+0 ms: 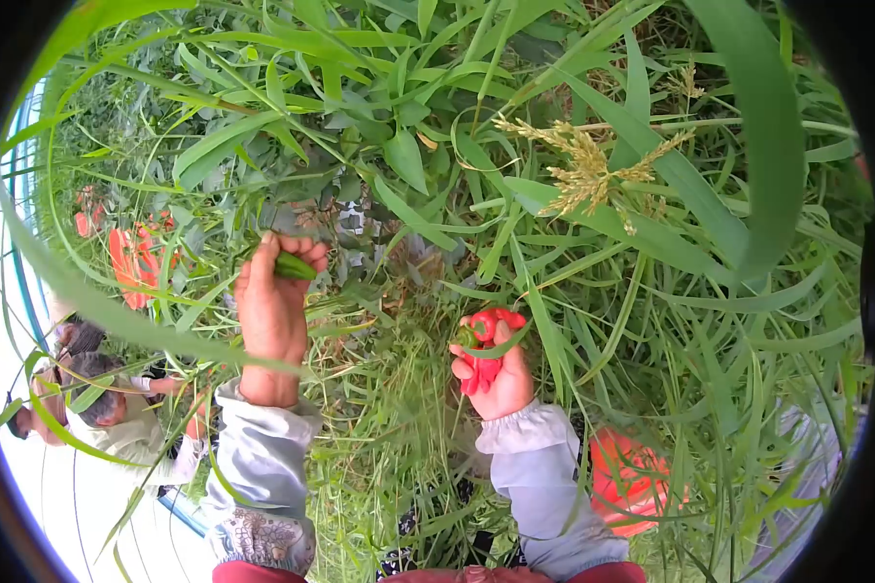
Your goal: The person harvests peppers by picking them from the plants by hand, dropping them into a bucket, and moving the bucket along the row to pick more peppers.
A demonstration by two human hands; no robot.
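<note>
Left of centre, my left hand reaches up among the leaves, its fingers curled round a green pepper. Lower and to the right, my right hand is closed on several red peppers, with a bit of green showing among them. A grass blade crosses in front of these peppers. Both of my forearms wear light sleeves. Dark leaves and stems surround my left hand; tall grass stands beside my right hand.
Other people are at the lower left, partly behind grass. Red-orange bags or sacks lie at the left and lower right. Long grass blades and a pale seed head hang close in front at the upper right.
</note>
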